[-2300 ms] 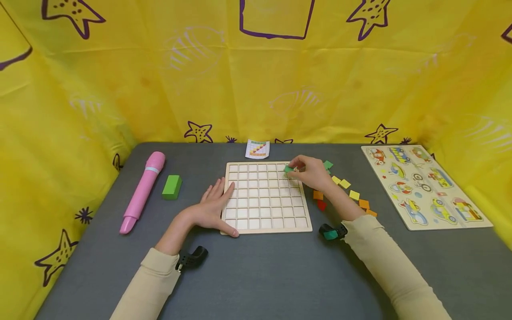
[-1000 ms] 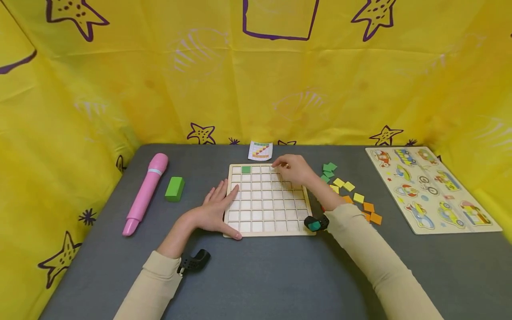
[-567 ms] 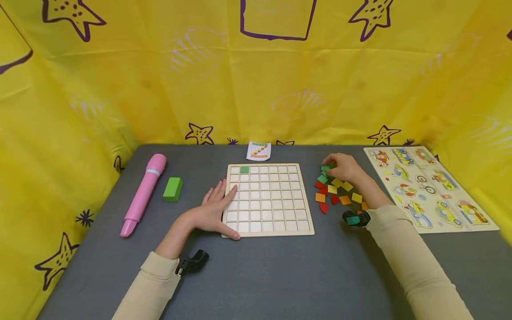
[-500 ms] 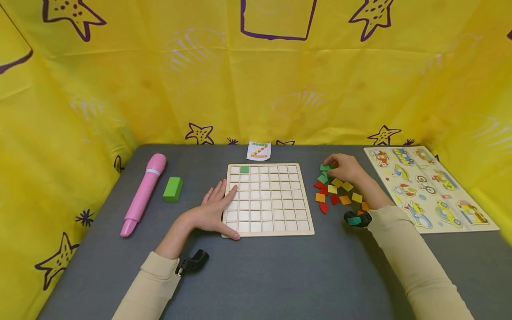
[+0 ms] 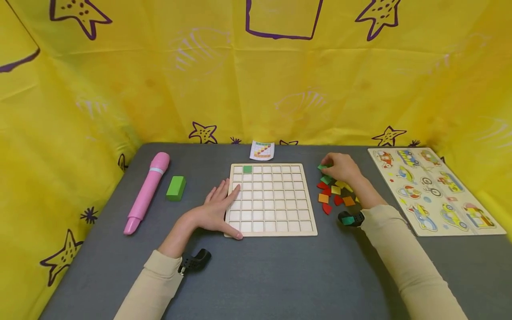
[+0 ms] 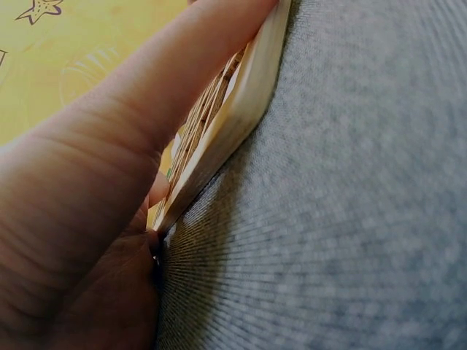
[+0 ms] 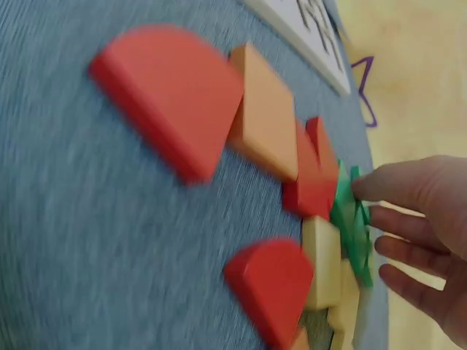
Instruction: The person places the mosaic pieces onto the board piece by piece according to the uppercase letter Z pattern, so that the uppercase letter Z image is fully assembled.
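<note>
A wooden grid board [image 5: 302, 233] of square cells lies in the middle of the table, with one green square tile [image 5: 247, 169] in its top row. My left hand [image 5: 214, 211] rests along the board's left side, fingers straight and spread, thumb over the front left corner; the left wrist view shows the thumb [image 6: 160, 80] across the board's edge. Right of the board, my right hand [image 5: 342, 169] pinches a green tile [image 5: 322, 167] between thumb and fingertips, above other green tiles [image 7: 343, 204]. Red quarter-round pieces [image 7: 171, 95], orange squares [image 7: 266, 117] and yellow squares [image 5: 335, 190] lie loose below.
A small pattern card [image 5: 262, 150] lies behind the board. At left are a pink toy microphone [image 5: 146, 193] and a green block [image 5: 176, 188]. A wooden picture puzzle [image 5: 434, 191] lies at the right. Yellow cloth [image 5: 256, 89] hangs behind the table.
My right hand put a green tile in the board's top row, passed over the board and returned right to the loose pieces, where it has taken another green tile. The left hand has stayed in place.
</note>
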`<action>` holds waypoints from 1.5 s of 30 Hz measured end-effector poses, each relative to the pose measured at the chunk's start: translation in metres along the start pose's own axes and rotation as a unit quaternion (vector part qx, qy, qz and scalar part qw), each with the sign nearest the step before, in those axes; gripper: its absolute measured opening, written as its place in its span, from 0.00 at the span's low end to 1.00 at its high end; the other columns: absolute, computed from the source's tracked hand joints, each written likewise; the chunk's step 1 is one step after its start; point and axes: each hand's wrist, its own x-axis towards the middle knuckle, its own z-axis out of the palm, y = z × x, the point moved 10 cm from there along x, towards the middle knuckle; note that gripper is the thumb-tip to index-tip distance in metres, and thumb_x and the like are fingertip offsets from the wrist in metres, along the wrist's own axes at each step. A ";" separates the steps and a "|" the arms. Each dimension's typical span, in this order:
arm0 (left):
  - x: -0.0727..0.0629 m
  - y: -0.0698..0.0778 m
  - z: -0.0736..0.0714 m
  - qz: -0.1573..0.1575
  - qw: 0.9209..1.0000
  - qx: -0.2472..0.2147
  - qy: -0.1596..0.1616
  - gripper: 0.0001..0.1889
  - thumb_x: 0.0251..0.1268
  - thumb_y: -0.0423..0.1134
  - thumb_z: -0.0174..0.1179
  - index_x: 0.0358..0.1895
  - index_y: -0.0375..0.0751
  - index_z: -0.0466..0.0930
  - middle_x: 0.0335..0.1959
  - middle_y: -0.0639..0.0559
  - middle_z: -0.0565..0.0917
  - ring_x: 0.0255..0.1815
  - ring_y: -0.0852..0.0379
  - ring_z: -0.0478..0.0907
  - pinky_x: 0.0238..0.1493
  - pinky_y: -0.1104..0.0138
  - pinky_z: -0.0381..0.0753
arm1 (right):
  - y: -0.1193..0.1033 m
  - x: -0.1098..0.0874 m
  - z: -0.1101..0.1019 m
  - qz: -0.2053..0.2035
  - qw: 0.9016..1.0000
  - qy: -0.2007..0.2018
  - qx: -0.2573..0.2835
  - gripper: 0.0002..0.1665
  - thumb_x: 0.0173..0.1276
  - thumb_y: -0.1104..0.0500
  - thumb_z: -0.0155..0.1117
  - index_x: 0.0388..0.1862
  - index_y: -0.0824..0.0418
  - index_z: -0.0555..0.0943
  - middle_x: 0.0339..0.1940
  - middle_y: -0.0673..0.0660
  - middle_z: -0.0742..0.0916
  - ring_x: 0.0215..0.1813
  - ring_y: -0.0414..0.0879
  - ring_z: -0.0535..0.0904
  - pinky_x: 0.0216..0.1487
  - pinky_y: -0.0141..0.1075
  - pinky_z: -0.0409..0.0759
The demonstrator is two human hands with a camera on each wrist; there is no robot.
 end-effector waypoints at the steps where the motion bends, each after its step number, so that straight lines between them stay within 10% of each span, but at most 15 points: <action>1: 0.000 0.000 0.000 0.000 1.000 0.000 0.000 0.71 0.40 0.68 0.72 0.79 0.40 0.34 0.77 0.35 0.26 0.77 0.42 0.22 0.71 0.45 0.29 | -0.003 0.001 0.000 -0.003 1.000 0.004 0.009 0.13 0.67 0.60 0.65 0.46 0.66 0.81 0.45 0.66 0.85 0.46 0.59 0.77 0.45 0.51 0.76; 12: 0.002 -0.002 -0.002 -0.002 1.000 -0.006 0.004 0.70 0.39 0.68 0.73 0.79 0.41 0.36 0.77 0.35 0.26 0.77 0.42 0.23 0.72 0.45 0.30 | -0.076 0.025 0.032 -0.033 0.991 -0.004 0.128 0.11 0.64 0.56 0.70 0.42 0.61 0.83 0.39 0.57 0.86 0.42 0.52 0.79 0.44 0.46 0.75; 23: 0.005 0.001 0.001 -0.002 1.000 0.005 0.001 0.70 0.39 0.68 0.73 0.79 0.42 0.36 0.77 0.35 0.27 0.77 0.42 0.23 0.72 0.46 0.29 | -0.158 0.046 0.079 -0.156 0.984 -0.029 0.085 0.04 0.66 0.63 0.67 0.38 0.62 0.86 0.38 0.55 0.88 0.48 0.51 0.83 0.54 0.41 0.78; 33: 0.004 -0.003 0.001 -0.008 1.000 0.004 0.000 0.71 0.38 0.69 0.73 0.79 0.42 0.35 0.77 0.36 0.27 0.77 0.43 0.22 0.71 0.46 0.29 | -0.149 0.039 0.074 -0.162 0.980 -0.048 0.108 0.10 0.72 0.61 0.60 0.46 0.60 0.87 0.54 0.56 0.85 0.56 0.52 0.80 0.57 0.44 0.76; 45: 0.004 -0.003 0.000 0.000 1.000 0.000 0.008 0.71 0.38 0.69 0.73 0.79 0.42 0.36 0.77 0.36 0.26 0.77 0.43 0.23 0.71 0.45 0.30 | -0.065 -0.009 0.020 -0.137 0.985 -0.089 0.048 0.09 0.68 0.67 0.62 0.45 0.64 0.85 0.45 0.58 0.87 0.50 0.57 0.81 0.53 0.51 0.77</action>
